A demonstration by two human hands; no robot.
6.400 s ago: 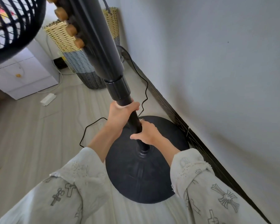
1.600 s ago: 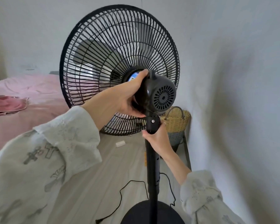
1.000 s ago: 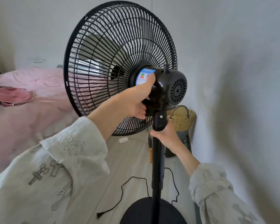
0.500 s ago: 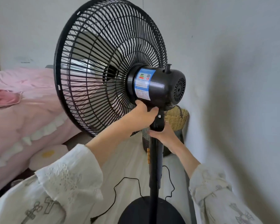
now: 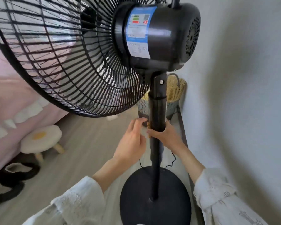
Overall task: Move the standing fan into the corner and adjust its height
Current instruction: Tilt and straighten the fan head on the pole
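Black standing fan [image 5: 157, 111] upright at frame centre, base [image 5: 154, 197] on pale wood floor [image 5: 81, 153] just beside grey wall [image 5: 242, 95] at right. Blue-and-white label [image 5: 139, 31] on motor housing, red square with "3", remaining print too blurred to read. Right hand [image 5: 166, 135] wrapped round pole below centre; left hand [image 5: 133, 142] just left of pole, fingers loosely spread, gripping nothing.
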